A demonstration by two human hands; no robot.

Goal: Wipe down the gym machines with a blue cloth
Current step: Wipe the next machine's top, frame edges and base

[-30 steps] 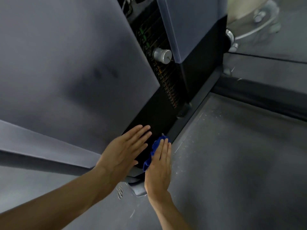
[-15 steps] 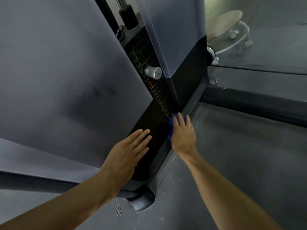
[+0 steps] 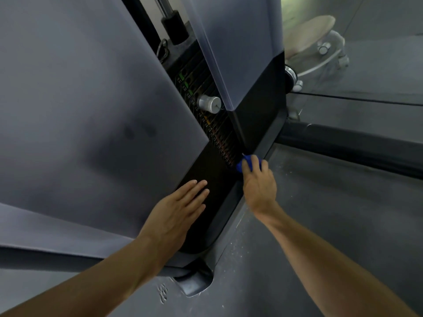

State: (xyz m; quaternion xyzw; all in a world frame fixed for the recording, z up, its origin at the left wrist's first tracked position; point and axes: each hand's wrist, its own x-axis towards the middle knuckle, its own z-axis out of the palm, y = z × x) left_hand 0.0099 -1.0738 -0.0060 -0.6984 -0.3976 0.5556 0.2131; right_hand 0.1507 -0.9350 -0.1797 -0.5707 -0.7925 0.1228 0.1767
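Observation:
A gym weight machine fills the view, with grey shroud panels (image 3: 96, 106) and a black lower panel (image 3: 212, 179). Its weight stack (image 3: 212, 124) shows between the panels, with a silver selector pin (image 3: 209, 102) in it. My right hand (image 3: 258, 181) presses a small blue cloth (image 3: 248, 162) against the base edge of the machine, at the foot of the weight stack. Most of the cloth is hidden under the fingers. My left hand (image 3: 176, 216) rests flat, fingers straight, on the black lower panel.
Dark rubber floor (image 3: 320, 213) with pale dust specks lies to the right of the machine. A black floor rail (image 3: 354, 147) runs across at the right. A beige padded seat on a chrome frame (image 3: 311, 35) stands at the far upper right.
My right hand slid the blue cloth away from me along the machine's base edge, up to the foot of the weight stack. The left hand stayed flat on the black panel.

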